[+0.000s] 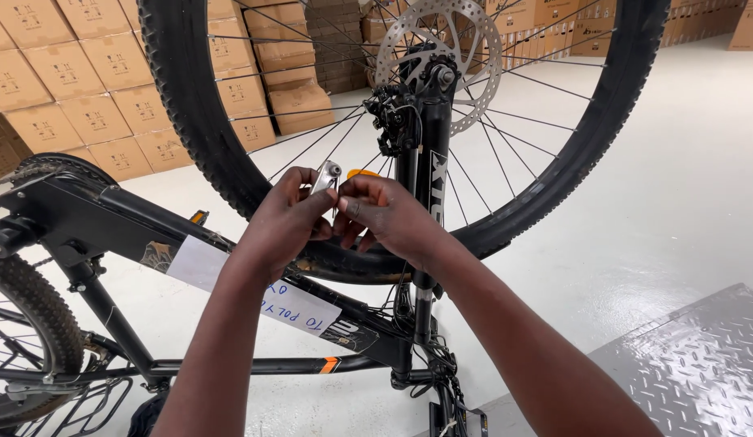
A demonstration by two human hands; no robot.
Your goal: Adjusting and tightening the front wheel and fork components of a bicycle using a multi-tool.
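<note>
Both forearms enter from the bottom edge and meet at the centre of the view. Left hand [283,220] is closed on a small silver metal part [326,176], pinched between thumb and fingertips so that its rounded end with a hole stands above the knuckles. Right hand [390,214] is closed too, its fingertips touching the left hand's and pinching at the lower end of the same part; something orange [362,173] shows just above its knuckles, but what it is cannot be told.

Long axis of the silver part runs nearly upright, tilted slightly to the right. Both hands are equally near it.

Behind the hands stands an upside-down black bicycle: front wheel [190,121] uppermost, fork leg [431,162] upright just right of the hands, brake disc [465,32] at the hub. Frame tube [150,218] with a white paper label [231,279] slopes below the wrists. Stacked cardboard boxes [69,89] line the far edge of the pale floor [676,202]; a steel tread plate [692,364] lies at the bottom right corner.
</note>
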